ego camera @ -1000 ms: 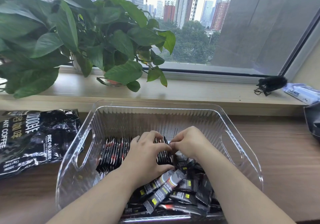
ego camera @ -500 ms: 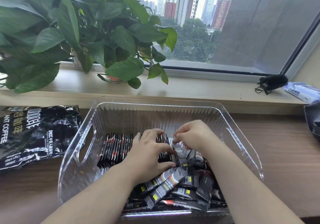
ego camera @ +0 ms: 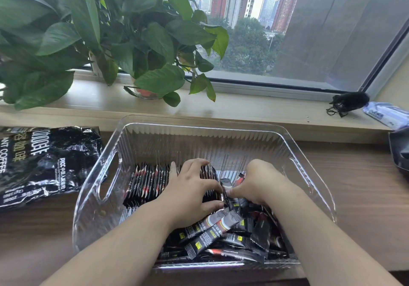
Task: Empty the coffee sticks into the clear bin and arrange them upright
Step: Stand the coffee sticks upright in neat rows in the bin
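A clear ribbed bin point(ego camera: 199, 135) stands on the wooden desk. A row of black coffee sticks point(ego camera: 148, 181) stands upright in its back left part. My left hand point(ego camera: 190, 190) rests against the right end of that row, fingers fairly straight. My right hand point(ego camera: 259, 184) pinches one black coffee stick point(ego camera: 226, 189) held on edge beside the row. A loose heap of coffee sticks point(ego camera: 221, 234) lies flat in the front right of the bin, partly hidden by both forearms.
The black coffee bag point(ego camera: 42, 161) lies flat on the desk left of the bin. A leafy potted plant point(ego camera: 106, 42) sits on the windowsill behind. A small black object point(ego camera: 349, 103) and a blue-white packet point(ego camera: 387, 114) lie at the sill's right end.
My right hand has drawn a little away from my left hand and now holds a single stick on edge. My left hand's fingers have straightened against the row.
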